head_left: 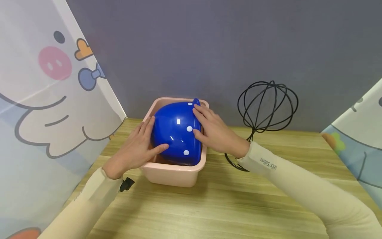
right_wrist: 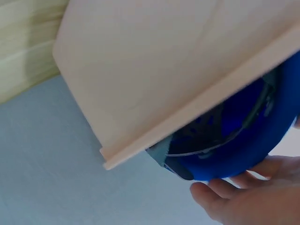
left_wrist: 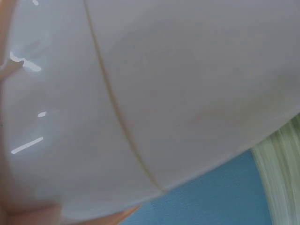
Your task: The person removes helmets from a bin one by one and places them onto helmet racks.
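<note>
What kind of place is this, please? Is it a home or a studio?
Probably a small staged recording corner, not a lived-in room: a wooden table stands against a plain grey backdrop, cartoon-printed curtains screen both sides, and only a few props show, such as the pink tub and a black wire stand.

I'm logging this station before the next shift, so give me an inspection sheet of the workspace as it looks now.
Surface: wooden table, pale plank grain.
Job's things: blue helmet with white dots, dome up, sitting in a pink plastic tub and rising above its rim.
Clutter: black wire stand right of the tub, ball-shaped cage on top.
Grips: left hand flat on the helmet's left side; right hand flat on its right side, fingertips near the upper rim.
Cables: nothing seen; small black clip by the left sleeve.
Surroundings: grey back wall; cartoon-printed side panels.
</note>
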